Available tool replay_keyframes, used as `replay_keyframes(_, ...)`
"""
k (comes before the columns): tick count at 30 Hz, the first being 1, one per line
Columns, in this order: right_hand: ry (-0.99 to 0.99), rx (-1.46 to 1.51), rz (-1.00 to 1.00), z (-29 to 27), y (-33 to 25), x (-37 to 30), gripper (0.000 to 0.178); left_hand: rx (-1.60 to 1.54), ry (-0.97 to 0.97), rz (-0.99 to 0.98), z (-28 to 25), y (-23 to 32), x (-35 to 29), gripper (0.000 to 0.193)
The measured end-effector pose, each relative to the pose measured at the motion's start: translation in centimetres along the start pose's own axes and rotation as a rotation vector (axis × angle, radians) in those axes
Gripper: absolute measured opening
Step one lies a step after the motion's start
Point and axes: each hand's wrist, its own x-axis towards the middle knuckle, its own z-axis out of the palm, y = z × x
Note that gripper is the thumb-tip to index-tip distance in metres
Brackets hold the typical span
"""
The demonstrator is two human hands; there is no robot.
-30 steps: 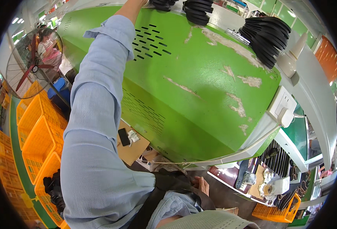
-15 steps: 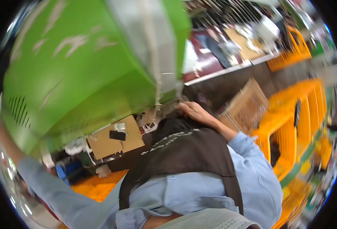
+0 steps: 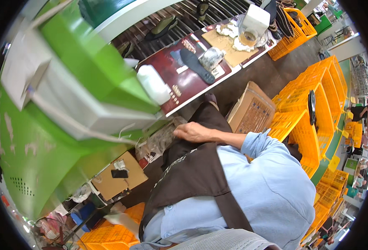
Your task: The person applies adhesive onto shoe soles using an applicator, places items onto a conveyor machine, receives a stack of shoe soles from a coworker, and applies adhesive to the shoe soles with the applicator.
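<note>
My right hand (image 3: 192, 132) is closed, its fingers curled above my dark trouser leg. Crumpled clear plastic (image 3: 159, 139) lies right beside its fingertips; whether the fingers grip it, I cannot tell. Just left of the plastic stands a large green machine (image 3: 52, 160), its paint chipped. A grey-white panel (image 3: 84, 112) runs along it, and a pale cord (image 3: 73, 125) hangs across to the plastic. My left hand and forearm are out of sight.
A dark red table (image 3: 173, 68) bears a white bottle (image 3: 153, 84), a black insole (image 3: 196, 66) and a white container (image 3: 255, 18). Stacked yellow crates (image 3: 294, 121) stand at my right beside an open cardboard box (image 3: 252, 110). Below the machine, a phone (image 3: 119, 173) lies on cardboard (image 3: 136, 166).
The view has swung right, so the machine sits further left and more of the table shows. My left arm, stretched out toward the machine before, has left the picture. My right hand stays near the plastic.
</note>
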Motion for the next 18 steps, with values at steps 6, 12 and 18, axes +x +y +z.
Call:
replay_keyframes(6,-0.288,0.081,-0.172,-11.4,4.0,3.0,0.040,0.252,-0.529,0.204,8.6,-12.6,-24.1,0.042)
replay_keyframes(12,-0.276,0.141,-0.122,-25.7,9.9,2.3,0.031,0.618,-1.041,0.342,11.5,-18.4,-45.0,0.045)
replay_keyframes(18,-0.206,0.233,-0.017,-33.6,13.1,0.4,0.027,0.816,-1.371,0.340,12.6,-9.5,-57.0,0.052)
